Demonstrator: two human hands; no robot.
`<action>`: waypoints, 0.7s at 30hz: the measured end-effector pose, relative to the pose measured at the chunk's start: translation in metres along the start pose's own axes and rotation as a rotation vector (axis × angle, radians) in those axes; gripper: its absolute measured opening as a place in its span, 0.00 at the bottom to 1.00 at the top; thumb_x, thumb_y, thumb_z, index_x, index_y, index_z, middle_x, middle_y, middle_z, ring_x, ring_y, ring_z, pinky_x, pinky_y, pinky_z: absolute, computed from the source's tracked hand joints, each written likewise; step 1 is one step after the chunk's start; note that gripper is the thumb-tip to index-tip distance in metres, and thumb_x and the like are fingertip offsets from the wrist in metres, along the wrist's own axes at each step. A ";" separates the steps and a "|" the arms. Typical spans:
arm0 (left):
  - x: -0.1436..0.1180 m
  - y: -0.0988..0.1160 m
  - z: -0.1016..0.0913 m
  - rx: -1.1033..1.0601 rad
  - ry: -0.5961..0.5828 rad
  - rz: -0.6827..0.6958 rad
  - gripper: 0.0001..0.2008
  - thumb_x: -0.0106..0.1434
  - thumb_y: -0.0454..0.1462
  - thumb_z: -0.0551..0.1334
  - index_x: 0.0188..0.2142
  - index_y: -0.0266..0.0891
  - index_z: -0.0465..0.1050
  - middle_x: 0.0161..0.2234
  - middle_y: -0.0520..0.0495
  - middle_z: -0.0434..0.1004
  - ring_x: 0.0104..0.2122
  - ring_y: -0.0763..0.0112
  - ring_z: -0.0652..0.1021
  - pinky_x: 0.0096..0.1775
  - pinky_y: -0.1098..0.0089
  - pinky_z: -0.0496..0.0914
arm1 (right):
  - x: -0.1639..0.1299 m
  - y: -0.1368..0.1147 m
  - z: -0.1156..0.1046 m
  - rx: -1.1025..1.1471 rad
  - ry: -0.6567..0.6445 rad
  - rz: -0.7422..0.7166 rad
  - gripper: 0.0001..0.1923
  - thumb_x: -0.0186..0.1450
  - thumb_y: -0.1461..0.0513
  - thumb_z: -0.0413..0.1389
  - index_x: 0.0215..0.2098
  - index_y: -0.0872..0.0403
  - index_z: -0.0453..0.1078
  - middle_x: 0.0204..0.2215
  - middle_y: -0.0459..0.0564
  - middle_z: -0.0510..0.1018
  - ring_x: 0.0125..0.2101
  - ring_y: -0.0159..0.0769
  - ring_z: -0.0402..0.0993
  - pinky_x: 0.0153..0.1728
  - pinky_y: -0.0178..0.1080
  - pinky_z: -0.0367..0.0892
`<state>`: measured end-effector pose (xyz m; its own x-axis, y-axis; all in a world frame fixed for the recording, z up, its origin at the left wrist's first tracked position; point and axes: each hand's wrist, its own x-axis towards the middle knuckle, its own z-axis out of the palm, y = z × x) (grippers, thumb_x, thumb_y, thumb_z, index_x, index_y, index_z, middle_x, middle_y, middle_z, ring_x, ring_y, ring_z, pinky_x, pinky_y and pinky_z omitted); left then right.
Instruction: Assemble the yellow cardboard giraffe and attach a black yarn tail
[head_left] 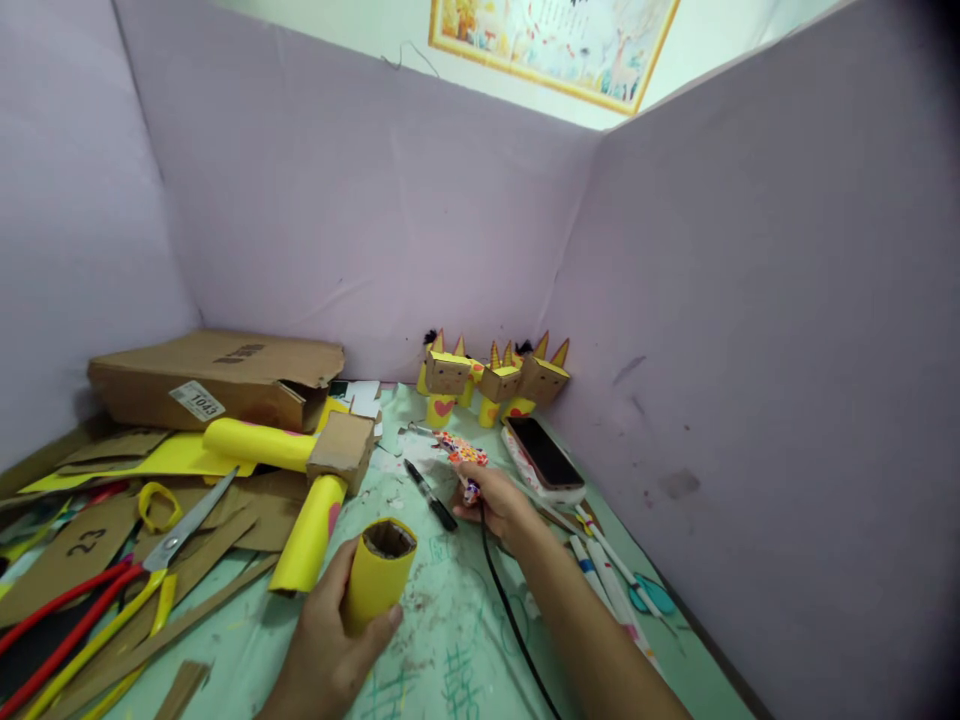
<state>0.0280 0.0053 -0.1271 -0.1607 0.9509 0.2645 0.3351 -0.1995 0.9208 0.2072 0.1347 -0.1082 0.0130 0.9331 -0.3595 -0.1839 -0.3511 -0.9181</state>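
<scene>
My left hand point(334, 635) is wrapped round a yellow paper-covered cardboard tube point(381, 580), its open brown end tilted up towards me. In my right hand point(491, 500) is a hot glue gun point(461, 448) with a colourful pattern, its nozzle pointing left and away. A black cord point(506, 590) runs from its handle down to the front edge. Just left of the glue gun lies a black marker point(430, 493). Beyond my left hand, a yellow tube body with a brown cardboard box head point(343, 447) rests on its legs.
Large scissors point(176, 540) lie on cardboard scraps point(82, 540) at left, before a cardboard box point(214, 375). At the back stand several yellow giraffe-like figures point(446, 375). A phone point(544, 452) and several white markers point(611, 590) lie at right. Tall lilac panels point(375, 200) enclose the table.
</scene>
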 end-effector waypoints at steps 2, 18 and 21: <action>0.000 -0.001 -0.001 0.007 0.014 0.000 0.25 0.49 0.46 0.62 0.45 0.37 0.66 0.42 0.43 0.76 0.41 0.55 0.75 0.43 0.62 0.71 | -0.004 -0.001 0.003 -0.032 0.030 -0.010 0.09 0.65 0.60 0.52 0.39 0.58 0.67 0.33 0.47 0.73 0.27 0.29 0.71 0.27 0.36 0.70; 0.023 -0.009 -0.001 -0.013 -0.077 0.069 0.25 0.49 0.40 0.64 0.48 0.39 0.66 0.45 0.42 0.74 0.47 0.53 0.73 0.49 0.57 0.68 | -0.072 0.019 -0.025 -0.084 0.074 -0.363 0.10 0.49 0.58 0.59 0.23 0.54 0.65 0.10 0.38 0.61 0.11 0.27 0.54 0.12 0.32 0.51; 0.029 -0.009 0.006 -0.081 -0.115 0.044 0.25 0.51 0.39 0.63 0.49 0.37 0.64 0.46 0.40 0.73 0.48 0.55 0.72 0.51 0.56 0.65 | -0.076 0.020 -0.031 -0.154 0.041 -0.404 0.11 0.51 0.56 0.58 0.25 0.56 0.67 0.11 0.40 0.62 0.12 0.27 0.56 0.14 0.32 0.52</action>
<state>0.0259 0.0366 -0.1296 -0.0384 0.9608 0.2745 0.2631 -0.2553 0.9304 0.2326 0.0541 -0.1040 0.0931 0.9952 0.0306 -0.0073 0.0314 -0.9995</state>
